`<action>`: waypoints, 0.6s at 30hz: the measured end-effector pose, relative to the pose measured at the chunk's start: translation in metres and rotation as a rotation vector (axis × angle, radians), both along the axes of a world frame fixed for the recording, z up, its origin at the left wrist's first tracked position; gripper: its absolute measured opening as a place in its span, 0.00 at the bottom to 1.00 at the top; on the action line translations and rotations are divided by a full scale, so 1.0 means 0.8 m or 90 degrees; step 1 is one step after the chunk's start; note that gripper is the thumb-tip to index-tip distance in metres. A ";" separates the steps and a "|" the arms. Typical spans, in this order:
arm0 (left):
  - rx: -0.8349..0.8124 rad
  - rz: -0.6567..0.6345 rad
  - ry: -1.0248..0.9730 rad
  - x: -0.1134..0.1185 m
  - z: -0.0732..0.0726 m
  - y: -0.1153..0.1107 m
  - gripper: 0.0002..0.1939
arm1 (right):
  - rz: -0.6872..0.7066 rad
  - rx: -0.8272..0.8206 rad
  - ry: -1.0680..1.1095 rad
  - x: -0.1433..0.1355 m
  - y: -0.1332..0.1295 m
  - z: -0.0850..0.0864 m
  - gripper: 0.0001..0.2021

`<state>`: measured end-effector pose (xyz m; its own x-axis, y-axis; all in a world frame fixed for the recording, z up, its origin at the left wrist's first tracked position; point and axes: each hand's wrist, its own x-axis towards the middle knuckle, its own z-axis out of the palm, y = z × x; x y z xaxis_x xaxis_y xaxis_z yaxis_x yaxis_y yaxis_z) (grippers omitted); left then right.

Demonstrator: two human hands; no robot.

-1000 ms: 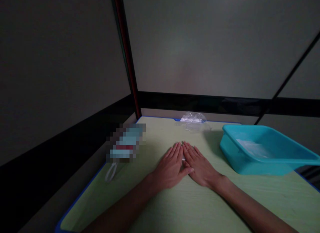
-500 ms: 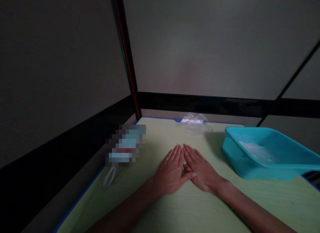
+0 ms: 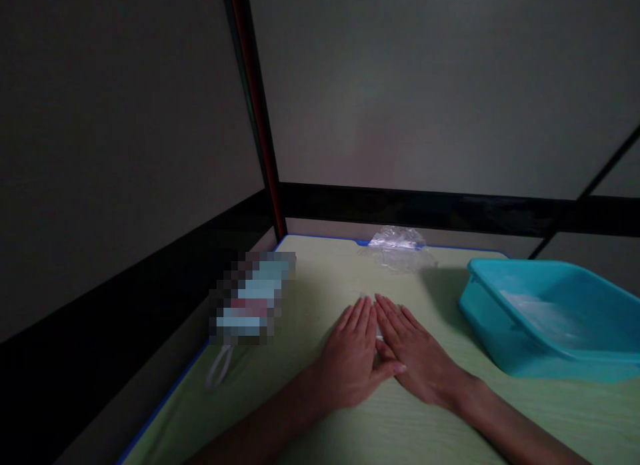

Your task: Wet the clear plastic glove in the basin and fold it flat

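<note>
Both hands lie palm down on the pale green table (image 3: 310, 278), side by side with their fingertips nearly meeting. My left hand (image 3: 353, 355) is flat, its thumb stretched across the thumb side of the other hand. My right hand (image 3: 417, 352) rests flat too, fingers extended. Between them shows a small bit of something white and thin (image 3: 379, 332); most of it is hidden under the hands. Neither hand grips anything.
A turquoise basin (image 3: 525, 348) with clear plastic (image 3: 543, 315) inside stands at the right. Crumpled clear plastic (image 3: 400, 248) lies at the back edge. At the left is a pixelated object (image 3: 257, 295) with a white strap (image 3: 220, 365). Walls rise behind and left.
The view has shifted slightly, so the hands and basin appear a little lower and further right. Both hands keep the same flat pose on the table.
</note>
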<state>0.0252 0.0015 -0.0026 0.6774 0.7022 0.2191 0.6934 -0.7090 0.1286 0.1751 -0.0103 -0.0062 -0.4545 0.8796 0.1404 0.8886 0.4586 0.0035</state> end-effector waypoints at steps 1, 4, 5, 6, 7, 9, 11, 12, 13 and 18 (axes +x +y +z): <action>-0.005 -0.007 -0.002 -0.002 0.000 0.001 0.39 | 0.001 -0.001 0.001 0.000 0.000 0.000 0.26; -0.025 -0.028 -0.004 -0.006 0.002 0.003 0.37 | 0.011 -0.004 0.018 0.002 0.001 -0.002 0.26; -0.036 -0.033 -0.006 -0.007 0.003 0.005 0.37 | 0.017 -0.008 0.028 0.003 0.001 -0.002 0.26; -0.048 -0.035 -0.008 -0.008 0.004 0.006 0.37 | 0.025 -0.013 0.043 0.005 0.002 -0.002 0.27; -0.061 -0.034 -0.013 -0.009 0.006 0.007 0.37 | 0.036 -0.019 0.061 0.008 0.003 -0.002 0.28; -0.084 -0.029 -0.035 -0.010 0.009 0.008 0.38 | 0.061 -0.028 0.110 0.015 0.005 0.002 0.31; -0.091 -0.024 -0.068 -0.012 0.011 0.009 0.37 | 0.091 -0.027 0.153 0.025 0.007 0.011 0.33; -0.084 -0.027 -0.086 -0.013 0.013 0.010 0.35 | 0.107 -0.023 0.166 0.031 0.008 0.016 0.33; -0.072 -0.036 -0.099 -0.014 0.014 0.010 0.34 | 0.125 -0.018 0.171 0.036 0.008 0.023 0.31; -0.005 -0.068 -0.142 -0.016 0.015 0.013 0.29 | 0.211 0.009 0.123 0.047 0.003 0.047 0.10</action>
<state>0.0125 0.0116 0.0090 0.6831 0.6315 0.3669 0.5681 -0.7752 0.2764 0.2126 -0.0078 0.0311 -0.6777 0.6871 0.2621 0.6775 0.7219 -0.1409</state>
